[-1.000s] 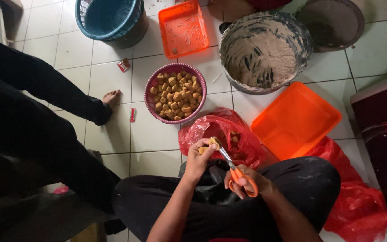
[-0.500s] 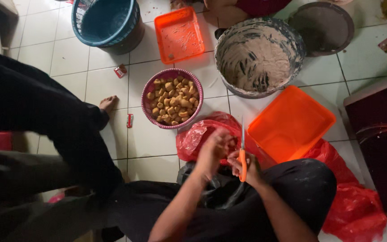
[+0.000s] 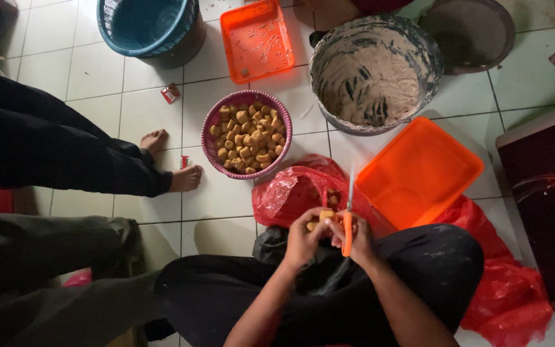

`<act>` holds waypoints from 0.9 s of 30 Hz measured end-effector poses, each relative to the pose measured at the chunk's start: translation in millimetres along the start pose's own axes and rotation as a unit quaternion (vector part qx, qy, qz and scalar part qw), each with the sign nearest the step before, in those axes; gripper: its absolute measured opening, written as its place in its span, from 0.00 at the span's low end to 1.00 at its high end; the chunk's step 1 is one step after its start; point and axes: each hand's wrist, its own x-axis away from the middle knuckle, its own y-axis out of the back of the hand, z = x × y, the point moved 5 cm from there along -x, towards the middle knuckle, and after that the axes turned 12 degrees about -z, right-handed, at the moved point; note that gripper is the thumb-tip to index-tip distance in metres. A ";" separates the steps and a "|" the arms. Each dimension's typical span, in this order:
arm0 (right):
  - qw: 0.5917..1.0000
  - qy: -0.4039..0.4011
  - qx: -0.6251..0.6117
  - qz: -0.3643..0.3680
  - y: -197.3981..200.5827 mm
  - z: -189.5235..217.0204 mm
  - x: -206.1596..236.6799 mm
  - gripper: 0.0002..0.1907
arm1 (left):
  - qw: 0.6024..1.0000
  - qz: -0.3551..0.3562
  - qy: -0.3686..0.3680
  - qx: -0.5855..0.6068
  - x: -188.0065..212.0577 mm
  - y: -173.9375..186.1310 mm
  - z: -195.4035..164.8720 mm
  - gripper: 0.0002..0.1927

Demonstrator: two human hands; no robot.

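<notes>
Left hand (image 3: 303, 236) curled, pinching small tan tofu piece (image 3: 325, 215) over lap. Right hand (image 3: 358, 238) closed around knife (image 3: 349, 222), orange handle, blade pointing up, just beside tofu. Red bag (image 3: 290, 189) right in front of hands. Purple bowl (image 3: 208, 122) full of tofu pieces beyond bag. Orange tray (image 3: 419, 173) to right. Someone's bare feet (image 3: 171, 160) near bowl.

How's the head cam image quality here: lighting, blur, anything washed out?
Head view: dim, even indoor light with soft shadows; dark trousers lose detail; knife blade slightly smeared; left hand and right hand sharp enough; purple basket of brown pieces crisp; no glare on tiles.
</notes>
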 end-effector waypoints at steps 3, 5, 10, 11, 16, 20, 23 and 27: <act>0.987 -0.016 -0.067 0.144 -7.1 4.1 9.4 0.25 | 0.996 -0.044 0.018 0.075 -23.2 19.0 -10.7 0.13; 0.946 -0.015 -0.106 0.305 -12.1 13.3 23.9 0.36 | 0.987 -0.112 0.052 0.100 -34.3 36.1 -21.0 0.14; 0.861 -0.157 -0.150 0.460 -18.6 26.2 50.9 0.49 | 0.971 -0.141 0.067 0.179 -38.8 48.3 -50.6 0.15; 0.859 -0.161 -0.147 0.464 -20.1 29.2 52.3 0.50 | 0.971 -0.144 0.073 0.176 -37.2 47.8 -52.9 0.15; 0.844 -0.136 -0.177 0.488 -22.5 44.0 56.1 0.50 | 0.985 -0.101 0.031 0.133 -30.8 41.7 -58.9 0.15; 0.862 -0.098 -0.170 0.468 -16.4 46.9 52.6 0.49 | 0.998 -0.066 -0.016 0.006 -19.4 34.9 -52.4 0.12; 0.883 -0.136 -0.154 0.422 -18.1 34.8 43.9 0.41 | 0.998 -0.069 0.011 -0.005 -3.0 22.9 -34.1 0.10; 0.921 -0.093 -0.128 0.357 -21.0 13.7 34.6 0.32 | 0.996 -0.089 0.020 0.016 -5.7 20.2 -22.7 0.11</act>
